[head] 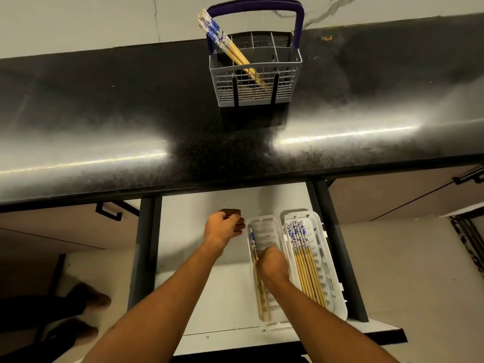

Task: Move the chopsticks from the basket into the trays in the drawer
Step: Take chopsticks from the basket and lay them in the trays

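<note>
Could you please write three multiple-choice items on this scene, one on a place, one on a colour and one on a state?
1. Where does the basket stand?
A. In the drawer
B. On the black counter
C. On the floor

2. What colour is the basket's handle?
A. Red
B. White
C. Dark blue

3. What is the right hand doing?
A. Laying chopsticks in the left tray
B. Lifting the basket
C. Resting on the counter

Answers:
1 B: the basket sits on the dark countertop, above the open drawer.
2 C: a dark blue handle arches over the grey basket.
3 A: the right hand is over the left tray, holding the chopsticks in hand lying along it.
</note>
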Available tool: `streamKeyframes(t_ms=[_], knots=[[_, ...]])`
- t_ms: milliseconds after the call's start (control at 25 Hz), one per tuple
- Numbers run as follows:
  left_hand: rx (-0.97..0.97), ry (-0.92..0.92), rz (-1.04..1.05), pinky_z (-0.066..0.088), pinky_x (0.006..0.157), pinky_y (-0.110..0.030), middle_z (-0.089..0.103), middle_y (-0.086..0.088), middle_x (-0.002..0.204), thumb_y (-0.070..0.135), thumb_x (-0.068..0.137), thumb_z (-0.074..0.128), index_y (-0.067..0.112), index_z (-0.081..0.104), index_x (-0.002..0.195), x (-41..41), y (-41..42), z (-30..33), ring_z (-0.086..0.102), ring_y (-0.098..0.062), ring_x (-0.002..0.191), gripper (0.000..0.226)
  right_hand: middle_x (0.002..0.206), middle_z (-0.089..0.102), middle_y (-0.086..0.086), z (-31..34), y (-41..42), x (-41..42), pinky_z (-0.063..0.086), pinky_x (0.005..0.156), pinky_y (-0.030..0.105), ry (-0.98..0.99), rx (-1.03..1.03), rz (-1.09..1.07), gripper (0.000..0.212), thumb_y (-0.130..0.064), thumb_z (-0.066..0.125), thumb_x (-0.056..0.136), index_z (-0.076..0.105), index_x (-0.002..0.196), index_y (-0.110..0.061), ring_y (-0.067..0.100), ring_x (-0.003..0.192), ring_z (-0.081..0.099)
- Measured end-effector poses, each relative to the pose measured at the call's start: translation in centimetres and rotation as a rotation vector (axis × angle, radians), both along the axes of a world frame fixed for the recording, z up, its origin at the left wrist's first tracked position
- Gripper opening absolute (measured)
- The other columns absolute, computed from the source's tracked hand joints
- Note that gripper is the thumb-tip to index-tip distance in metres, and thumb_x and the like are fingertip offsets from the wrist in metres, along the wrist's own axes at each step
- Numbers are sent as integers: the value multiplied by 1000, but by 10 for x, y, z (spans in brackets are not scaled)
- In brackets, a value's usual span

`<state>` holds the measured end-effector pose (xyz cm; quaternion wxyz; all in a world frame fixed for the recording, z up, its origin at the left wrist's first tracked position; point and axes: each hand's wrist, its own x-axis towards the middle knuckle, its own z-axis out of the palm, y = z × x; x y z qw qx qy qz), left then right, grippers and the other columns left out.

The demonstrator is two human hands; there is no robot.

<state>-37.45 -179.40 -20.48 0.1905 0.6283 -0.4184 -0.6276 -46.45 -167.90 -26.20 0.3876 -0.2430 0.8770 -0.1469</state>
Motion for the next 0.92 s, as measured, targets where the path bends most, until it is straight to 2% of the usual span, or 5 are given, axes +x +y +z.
streamKeyframes(t_ms=[120,320,520,680,920], knots=[[-11,8,4,60,86,-42,72,-11,104,15,97,57,7,61,112,-1,-3,2,72,-24,93,18,86,67,3,-2,1,0,60,64,32,62,-22,62,10,-5,61,92,68,93,-11,20,76,65],[-28,4,20,59,86,-42,71,-11,105,15,97,56,5,61,116,2,-2,0,72,-24,92,22,86,65,2,5,1,0,51,58,25,29,-31,88,10,-6,61,93,67,94,-14,18,76,63],[-192,-17,-78,61,77,-32,70,-7,107,16,97,57,10,61,119,2,-13,19,73,-18,89,23,87,66,2,35,-16,-17,59,66,31,-6,-83,137,11,-13,57,97,64,89,-15,16,73,64],[-415,-37,-213,62,69,-30,73,-7,99,19,94,62,17,69,107,-4,-35,64,74,-17,82,15,104,71,3,98,-49,-41,59,79,35,34,-290,149,20,-24,64,94,69,111,-14,19,90,68],[-720,19,-227,61,78,-35,75,5,86,19,89,65,25,62,124,-28,-71,151,73,-9,81,35,112,68,3,204,-98,-64,53,80,27,244,-628,227,34,-31,68,92,64,121,-14,18,100,64]])
